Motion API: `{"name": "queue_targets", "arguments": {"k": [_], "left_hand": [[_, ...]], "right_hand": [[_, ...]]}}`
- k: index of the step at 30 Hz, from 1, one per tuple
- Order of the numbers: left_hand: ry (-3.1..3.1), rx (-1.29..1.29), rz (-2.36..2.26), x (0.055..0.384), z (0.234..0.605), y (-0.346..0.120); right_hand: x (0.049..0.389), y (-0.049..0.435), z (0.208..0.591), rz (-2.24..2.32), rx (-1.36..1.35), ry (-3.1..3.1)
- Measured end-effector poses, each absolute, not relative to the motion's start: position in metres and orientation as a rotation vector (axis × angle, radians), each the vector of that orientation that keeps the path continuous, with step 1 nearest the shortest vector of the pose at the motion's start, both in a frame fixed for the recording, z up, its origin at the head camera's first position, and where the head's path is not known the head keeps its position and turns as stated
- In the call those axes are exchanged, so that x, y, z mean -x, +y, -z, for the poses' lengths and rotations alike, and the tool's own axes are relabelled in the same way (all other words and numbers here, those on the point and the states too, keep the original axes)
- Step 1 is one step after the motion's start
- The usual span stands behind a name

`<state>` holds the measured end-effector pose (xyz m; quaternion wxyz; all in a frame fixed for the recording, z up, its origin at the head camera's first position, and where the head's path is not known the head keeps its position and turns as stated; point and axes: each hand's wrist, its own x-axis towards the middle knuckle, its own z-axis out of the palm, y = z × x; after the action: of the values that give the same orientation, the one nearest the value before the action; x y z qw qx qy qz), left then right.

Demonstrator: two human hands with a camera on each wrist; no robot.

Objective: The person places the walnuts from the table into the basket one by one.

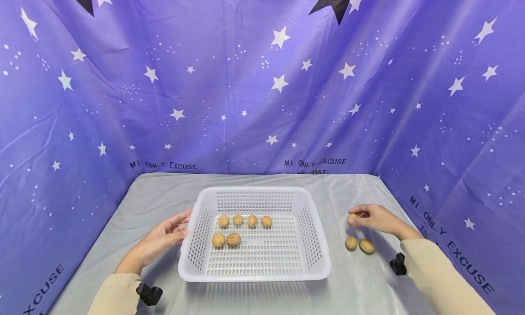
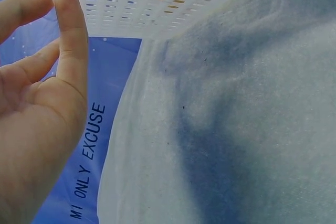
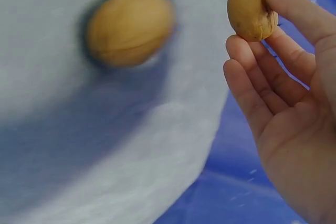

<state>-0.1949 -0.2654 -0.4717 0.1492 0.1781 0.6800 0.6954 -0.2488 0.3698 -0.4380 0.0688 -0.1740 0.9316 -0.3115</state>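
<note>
A white plastic basket (image 1: 254,278) stands on the table with several walnuts (image 1: 233,240) inside, in two rows toward its back and left. At its left rim is my left hand (image 1: 157,242), fingers and thumb extended and touching the edge from outside. To the right of the basket, my right hand (image 1: 379,220) pinches a walnut (image 3: 252,13) between thumb and fingers, lifted above the table. Two more walnuts lie on the cloth just below that hand, one rounder (image 1: 350,243) and one longer (image 1: 367,246).
Grey cloth (image 1: 344,287) covers the table. Blue-purple curtains (image 1: 246,87) with stars and lettering surround its back and sides. A small black device (image 1: 149,294) is worn at the left wrist, another (image 1: 398,264) at the right.
</note>
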Motion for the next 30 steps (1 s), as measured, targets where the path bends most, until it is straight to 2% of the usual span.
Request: {"name": "queue_targets", "arguments": {"k": [17,23,30], "left_hand": [[1.927,-0.554,-2.009,0.194,0.472,-0.265],[1.938,-0.541,-2.003,0.195,0.471,-0.266],[1.942,-0.541,-1.994,0.196,0.471,-0.265]], "right_hand": [[0.278,0.272,0.369,0.846,0.85,2.769],[0.285,0.227,0.36,0.825,0.939,2.664],[0.284,0.178,0.369,0.775,1.052,2.53]]}}
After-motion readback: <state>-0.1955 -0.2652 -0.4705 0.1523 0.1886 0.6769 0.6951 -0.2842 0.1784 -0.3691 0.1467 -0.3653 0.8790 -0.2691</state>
